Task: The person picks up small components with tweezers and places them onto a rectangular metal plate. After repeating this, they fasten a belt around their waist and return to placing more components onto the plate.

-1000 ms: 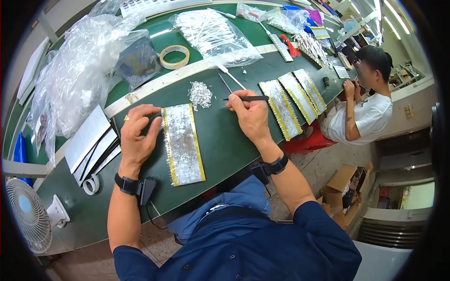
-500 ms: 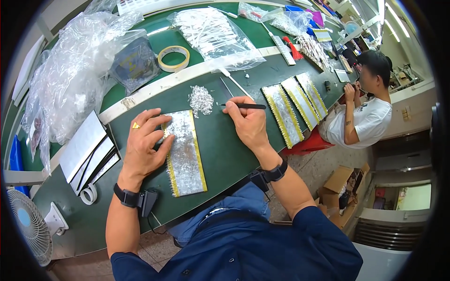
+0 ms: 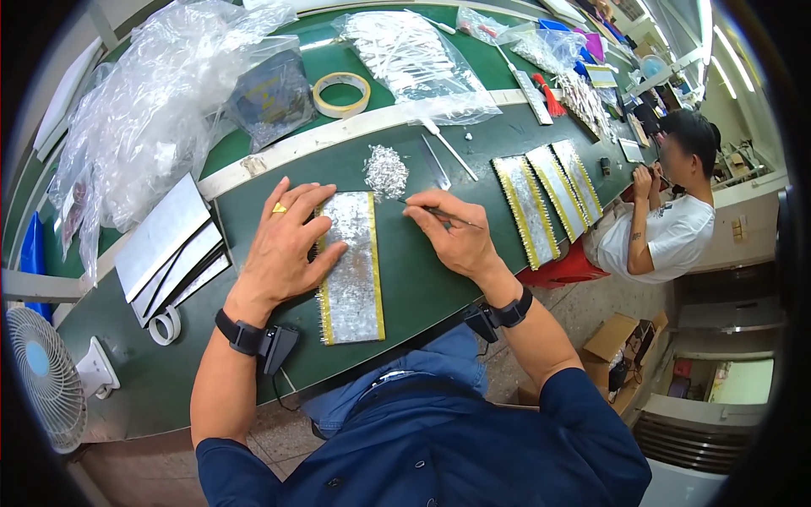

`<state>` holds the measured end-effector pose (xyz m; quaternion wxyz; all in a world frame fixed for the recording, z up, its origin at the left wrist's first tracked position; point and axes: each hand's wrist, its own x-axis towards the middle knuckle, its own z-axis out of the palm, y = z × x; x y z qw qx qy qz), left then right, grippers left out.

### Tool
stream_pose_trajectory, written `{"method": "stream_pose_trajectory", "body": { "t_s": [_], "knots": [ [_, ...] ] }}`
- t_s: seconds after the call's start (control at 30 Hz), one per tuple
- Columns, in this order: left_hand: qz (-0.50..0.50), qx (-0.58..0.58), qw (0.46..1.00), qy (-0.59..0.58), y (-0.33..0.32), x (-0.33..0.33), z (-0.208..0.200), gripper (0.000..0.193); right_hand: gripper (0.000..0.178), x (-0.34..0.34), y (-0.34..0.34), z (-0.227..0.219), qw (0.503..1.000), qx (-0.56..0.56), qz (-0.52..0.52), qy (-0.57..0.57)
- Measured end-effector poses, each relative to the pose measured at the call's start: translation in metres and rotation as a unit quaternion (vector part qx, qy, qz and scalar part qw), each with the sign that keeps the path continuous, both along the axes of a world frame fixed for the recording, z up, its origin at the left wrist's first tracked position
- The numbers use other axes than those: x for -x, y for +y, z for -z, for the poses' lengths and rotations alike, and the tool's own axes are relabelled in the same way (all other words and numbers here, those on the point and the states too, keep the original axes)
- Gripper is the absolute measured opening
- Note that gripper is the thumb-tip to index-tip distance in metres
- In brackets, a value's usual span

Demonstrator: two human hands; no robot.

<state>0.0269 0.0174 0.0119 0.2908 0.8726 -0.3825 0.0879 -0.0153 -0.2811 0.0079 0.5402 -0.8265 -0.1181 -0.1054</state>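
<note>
- Head view: a silvery panel (image 3: 351, 279) with yellow long edges lies flat on the green table (image 3: 414, 287) before the person, its left edge fringed with tiny bits.
- Left hand (image 3: 291, 241): fingers loosely spread and bent over the panel's upper left part, thumb on its face; nothing is pinched.
- Right hand (image 3: 456, 232): thumb and fingertips closed around 1 slim dark tool (image 3: 470, 223), its tip near the pile and apart from the panel.
- Just above the panel, a loose pile (image 3: 386, 173) of small silvery-white bits; right of it, a thin blade-like strip (image 3: 436, 162) and a white stick (image 3: 454, 152).
- Green surface runs between the right hand and 3 similar panels (image 3: 555, 193), set side by side at a slant toward the right edge.
- The table's front edge passes below the panel; a pale rail (image 3: 279, 152) bounds the work area behind.
- Beyond the rail: a clear bag (image 3: 397, 51) full of white sticks, a tape roll (image 3: 345, 111), a dark pouch (image 3: 269, 93) with contents I cannot tell, and crumpled clear plastic (image 3: 152, 110).
- Left: stacked grey plates (image 3: 165, 237) and a fan (image 3: 46, 372).
- Floor, right: an open cardboard box (image 3: 610, 335) with dark items inside; farther up sits a co-worker (image 3: 650, 237).
</note>
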Motion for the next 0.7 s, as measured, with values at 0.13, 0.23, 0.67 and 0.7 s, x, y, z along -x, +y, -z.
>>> {"method": "stream_pose_trajectory", "body": {
  "t_s": [0.13,0.23,0.67,0.7],
  "knots": [
    [0.019,-0.004,1.000,0.003,-0.002,0.002,-0.002,0.029,0.014,-0.011,0.008,-0.010,0.998,0.022,-0.055,-0.004],
    [0.023,-0.012,1.000,-0.001,0.001,0.003,-0.005,0.029,0.013,-0.016,0.011,-0.010,0.998,0.010,-0.065,-0.007],
    [0.046,-0.033,0.998,0.036,0.007,0.004,-0.014,0.028,0.011,-0.013,0.002,-0.008,0.994,0.028,-0.105,-0.011],
    [0.044,-0.035,0.998,0.037,0.007,0.004,-0.014,0.028,0.011,-0.013,0.003,-0.008,0.993,0.036,-0.110,-0.013]
  ]
}}
